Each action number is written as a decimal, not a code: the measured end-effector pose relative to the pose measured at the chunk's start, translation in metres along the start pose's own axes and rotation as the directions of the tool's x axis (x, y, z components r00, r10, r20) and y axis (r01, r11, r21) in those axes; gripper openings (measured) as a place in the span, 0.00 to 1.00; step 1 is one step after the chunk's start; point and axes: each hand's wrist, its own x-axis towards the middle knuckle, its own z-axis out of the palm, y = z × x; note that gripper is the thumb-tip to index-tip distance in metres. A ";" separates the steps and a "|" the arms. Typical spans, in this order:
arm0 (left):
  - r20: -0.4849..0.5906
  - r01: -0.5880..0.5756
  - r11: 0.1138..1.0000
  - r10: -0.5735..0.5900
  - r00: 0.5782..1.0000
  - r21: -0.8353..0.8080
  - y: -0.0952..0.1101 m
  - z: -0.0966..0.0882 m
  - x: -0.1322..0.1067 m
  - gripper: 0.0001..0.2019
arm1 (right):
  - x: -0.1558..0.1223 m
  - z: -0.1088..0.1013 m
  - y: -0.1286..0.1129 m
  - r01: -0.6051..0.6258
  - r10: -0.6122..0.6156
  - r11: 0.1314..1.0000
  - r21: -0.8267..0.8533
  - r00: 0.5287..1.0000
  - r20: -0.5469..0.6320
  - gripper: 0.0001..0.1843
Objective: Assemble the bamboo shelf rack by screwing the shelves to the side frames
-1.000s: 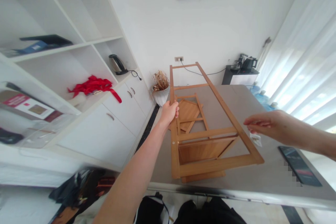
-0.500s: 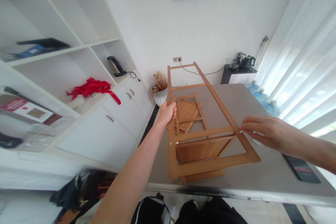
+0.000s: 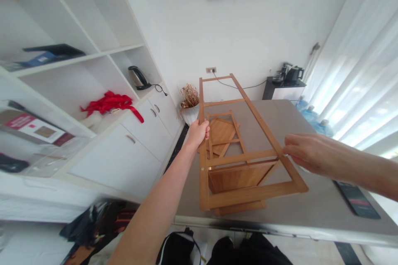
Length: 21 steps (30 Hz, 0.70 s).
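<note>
A long ladder-like bamboo frame (image 3: 248, 192) is tilted up over the grey table (image 3: 311, 211). My left hand (image 3: 198, 131) is closed round its left rail about halfway along. My right hand (image 3: 303, 153) is closed on the right rail near the lower cross bar. Under the frame lie several loose bamboo pieces: a slatted panel (image 3: 239, 176) near me and a smaller frame with boards (image 3: 222, 132) farther back.
A dark phone (image 3: 356, 201) lies on the table at the right. White cabinets with a kettle (image 3: 137, 78) and red cloth (image 3: 108, 101) run along the left. A vase of dried plants (image 3: 190, 105) stands by the far wall. Bags (image 3: 180, 250) lie on the floor below.
My right hand moved left from the air beside the frame and closed on its right rail. My left hand kept its hold; the frame barely shifted.
</note>
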 end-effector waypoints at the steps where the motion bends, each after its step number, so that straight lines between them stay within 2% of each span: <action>1: -0.003 -0.003 1.000 0.003 1.000 0.009 0.000 0.000 0.000 0.07 | 0.002 0.000 0.000 -0.004 0.006 0.999 -0.035 0.999 0.049 0.12; 3: -0.014 -0.011 0.999 0.011 1.000 0.035 -0.001 0.000 0.001 0.07 | 0.008 0.000 0.000 -0.005 0.018 0.995 -0.097 0.991 0.132 0.12; 11: -0.109 -0.048 0.960 0.081 0.991 0.277 -0.001 -0.004 0.005 0.05 | 0.040 -0.013 -0.007 -0.027 0.066 0.988 -0.151 0.963 0.261 0.14; 14: -0.164 -0.093 0.927 0.162 0.973 0.362 0.010 -0.008 0.002 0.12 | 0.047 -0.023 -0.014 -0.021 0.067 0.986 -0.168 0.960 0.272 0.16; 16: -0.163 -0.197 0.871 0.297 0.941 0.450 0.024 -0.003 -0.007 0.17 | 0.049 -0.029 -0.017 -0.010 0.056 0.988 -0.156 0.956 0.289 0.16; 17: -0.116 -0.292 0.797 0.409 0.905 0.529 0.033 0.003 -0.015 0.17 | 0.050 -0.031 -0.019 -0.005 0.051 0.989 -0.149 0.952 0.303 0.16; 18: -0.027 -0.397 0.699 0.511 0.859 0.595 0.042 0.012 -0.026 0.13 | 0.051 -0.032 -0.019 -0.004 0.049 0.990 -0.142 0.947 0.317 0.17; 19: 0.086 -0.488 0.616 0.565 0.821 0.619 0.051 0.023 -0.038 0.09 | 0.052 -0.033 -0.020 -0.011 0.056 0.991 -0.136 0.942 0.331 0.17; 21: 0.355 -0.623 0.544 0.521 0.776 0.563 0.066 0.049 -0.066 0.04 | 0.052 -0.031 -0.017 -0.046 0.091 0.990 -0.133 0.930 0.356 0.16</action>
